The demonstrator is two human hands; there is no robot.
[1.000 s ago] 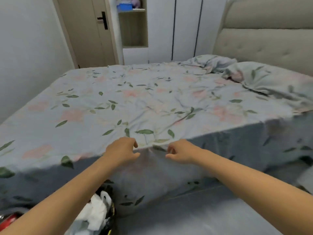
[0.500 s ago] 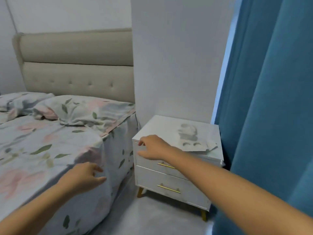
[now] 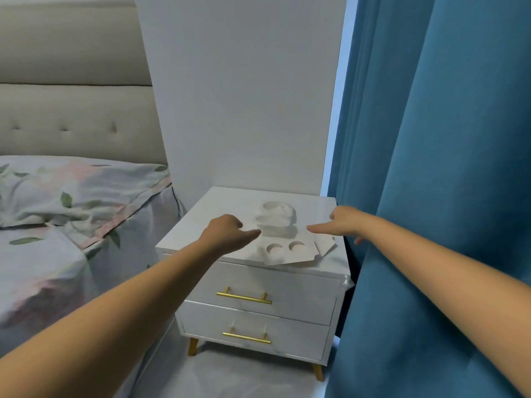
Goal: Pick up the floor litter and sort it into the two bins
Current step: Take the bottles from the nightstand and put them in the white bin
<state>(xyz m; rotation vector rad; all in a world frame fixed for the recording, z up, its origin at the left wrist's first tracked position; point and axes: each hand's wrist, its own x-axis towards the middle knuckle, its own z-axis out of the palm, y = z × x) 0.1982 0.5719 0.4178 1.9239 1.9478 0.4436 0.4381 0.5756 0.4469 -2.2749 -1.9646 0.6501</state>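
Hands now reach over the nightstand (image 3: 201,225): left hand (image 3: 227,232), half a second ago by the bed (image 3: 57,254), and right hand (image 3: 342,224), both loosely spread and holding nothing, flank the white moulded cardboard tray (image 3: 280,239) lying on its top.

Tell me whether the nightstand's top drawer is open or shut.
Shut: the top drawer sits flush with the lower drawer, no gap showing.
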